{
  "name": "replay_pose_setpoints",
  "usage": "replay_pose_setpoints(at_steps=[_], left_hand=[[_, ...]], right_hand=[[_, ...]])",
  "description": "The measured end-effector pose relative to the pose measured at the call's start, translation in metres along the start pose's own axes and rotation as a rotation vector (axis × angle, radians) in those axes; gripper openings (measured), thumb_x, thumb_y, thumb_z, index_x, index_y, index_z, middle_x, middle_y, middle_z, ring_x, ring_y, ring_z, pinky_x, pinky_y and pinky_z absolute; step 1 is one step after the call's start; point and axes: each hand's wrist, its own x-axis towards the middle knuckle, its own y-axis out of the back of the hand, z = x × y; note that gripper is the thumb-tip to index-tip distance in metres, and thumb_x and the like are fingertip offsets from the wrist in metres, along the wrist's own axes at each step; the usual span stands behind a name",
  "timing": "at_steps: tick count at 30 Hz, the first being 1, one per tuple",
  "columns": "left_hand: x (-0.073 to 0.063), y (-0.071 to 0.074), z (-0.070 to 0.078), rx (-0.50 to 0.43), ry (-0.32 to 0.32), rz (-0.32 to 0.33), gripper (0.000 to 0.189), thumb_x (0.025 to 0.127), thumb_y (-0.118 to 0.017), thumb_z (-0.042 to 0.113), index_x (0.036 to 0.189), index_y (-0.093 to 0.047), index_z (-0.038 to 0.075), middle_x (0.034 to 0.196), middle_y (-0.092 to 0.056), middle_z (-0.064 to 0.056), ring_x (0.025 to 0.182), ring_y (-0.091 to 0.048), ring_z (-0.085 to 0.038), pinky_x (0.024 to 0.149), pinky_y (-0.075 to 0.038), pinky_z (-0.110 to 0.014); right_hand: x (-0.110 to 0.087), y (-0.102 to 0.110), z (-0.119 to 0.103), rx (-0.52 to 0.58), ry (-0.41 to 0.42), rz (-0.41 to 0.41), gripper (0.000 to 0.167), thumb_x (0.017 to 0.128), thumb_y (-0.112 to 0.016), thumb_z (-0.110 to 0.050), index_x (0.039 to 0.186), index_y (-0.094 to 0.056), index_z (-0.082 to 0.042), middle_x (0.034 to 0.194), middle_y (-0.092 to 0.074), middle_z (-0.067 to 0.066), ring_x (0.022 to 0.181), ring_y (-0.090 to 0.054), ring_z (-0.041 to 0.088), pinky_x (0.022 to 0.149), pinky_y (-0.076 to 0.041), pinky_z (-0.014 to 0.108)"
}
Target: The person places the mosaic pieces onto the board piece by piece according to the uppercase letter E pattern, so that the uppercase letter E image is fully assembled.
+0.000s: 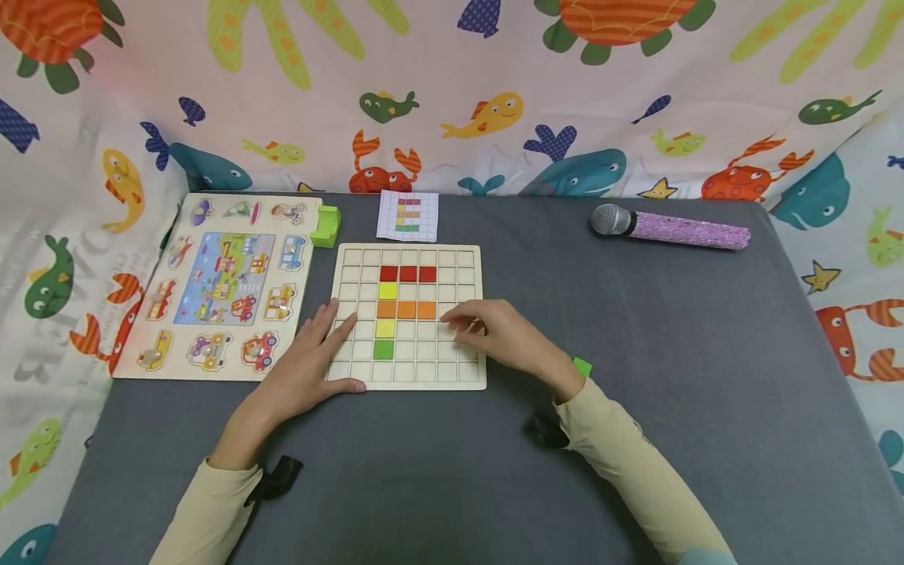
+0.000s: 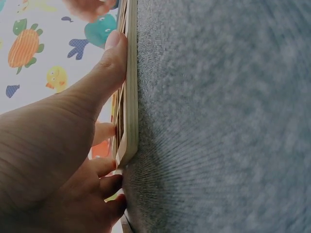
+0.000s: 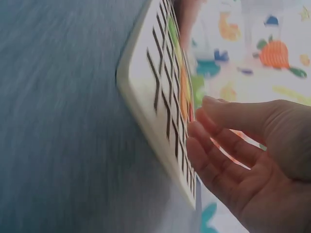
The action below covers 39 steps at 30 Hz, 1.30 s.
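Note:
A wooden grid board (image 1: 452, 376) lies flat on the table, with red tiles (image 1: 407, 274), yellow tiles (image 1: 388, 290), orange tiles (image 1: 406, 310) and a green tile (image 1: 384, 349) set in its squares. My left hand (image 1: 300, 361) rests at the board's left side with fingers spread, its thumb on the front edge of the board (image 2: 132, 87). Over the right part of the grid, my right hand (image 1: 494, 333) has loosely bent fingers close to the rightmost orange tile. In the right wrist view no piece shows between the fingers of that hand (image 3: 243, 150).
Left of the grid lies a vehicle picture puzzle board (image 1: 185, 355), with a bright green block (image 1: 326, 227) at its upper right corner. A pattern card (image 1: 424, 233) sits behind the grid. A pink glittery microphone (image 1: 685, 230) lies back right. Another green piece (image 1: 582, 366) is beside my right wrist.

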Motion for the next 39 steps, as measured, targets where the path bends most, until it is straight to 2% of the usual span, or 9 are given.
replay_pose_setpoints(at_steps=[6, 11, 18, 31, 39], left_hand=[[-0.001, -0.001, 0.0, -0.007, 0.002, 0.002, 0.104, 0.075, -0.082, 0.044, 0.154, -0.027, 0.005, 0.163, -0.005, -0.021, 0.149, -0.003, -0.04, 0.119, -0.008, -0.053], [-0.002, 0.0, -0.002, 0.007, 0.006, -0.001, 0.105, 0.075, -0.082, 0.046, 0.155, -0.026, 0.006, 0.163, -0.004, -0.02, 0.149, -0.003, -0.039, 0.12, -0.007, -0.052], [-0.003, 0.001, -0.001, 0.004, 0.001, 0.0, 0.105, 0.076, -0.082, 0.046, 0.155, -0.026, 0.005, 0.162, -0.005, -0.021, 0.149, -0.003, -0.039, 0.12, -0.007, -0.052], [-0.002, 0.0, -0.001, 0.008, -0.004, 0.007, 0.105, 0.076, -0.082, 0.046, 0.155, -0.026, 0.005, 0.162, -0.005, -0.021, 0.149, -0.003, -0.039, 0.12, -0.006, -0.051], [-0.001, -0.001, -0.002, 0.003, -0.003, 0.0, 0.105, 0.076, -0.081, 0.047, 0.155, -0.026, 0.006, 0.163, -0.005, -0.021, 0.149, -0.002, -0.039, 0.12, -0.006, -0.052]], right_hand=[[-0.032, 0.023, 0.015, -0.083, -0.086, 0.031, 0.034, 0.085, -0.074, -0.002, 0.119, -0.068, -0.002, 0.111, -0.069, 0.01, 0.095, -0.066, 0.021, 0.084, -0.055, 0.037], [-0.057, 0.034, 0.023, -0.177, -0.111, 0.028, 0.035, 0.086, -0.074, -0.004, 0.12, -0.067, -0.002, 0.114, -0.069, 0.01, 0.101, -0.066, 0.024, 0.086, -0.054, 0.041], [-0.082, 0.042, 0.033, -0.176, -0.131, 0.018, 0.042, 0.081, -0.078, -0.002, 0.121, -0.066, -0.001, 0.113, -0.069, 0.011, 0.101, -0.066, 0.024, 0.085, -0.055, 0.042], [-0.089, 0.041, 0.036, -0.192, -0.129, 0.029, 0.039, 0.078, -0.079, 0.002, 0.116, -0.068, -0.001, 0.096, -0.067, 0.005, 0.088, -0.063, 0.018, 0.078, -0.055, 0.038], [-0.079, 0.039, 0.031, -0.098, -0.096, 0.025, 0.03, 0.083, -0.074, 0.004, 0.113, -0.07, -0.002, 0.087, -0.063, 0.0, 0.077, -0.058, 0.011, 0.07, -0.051, 0.031]])
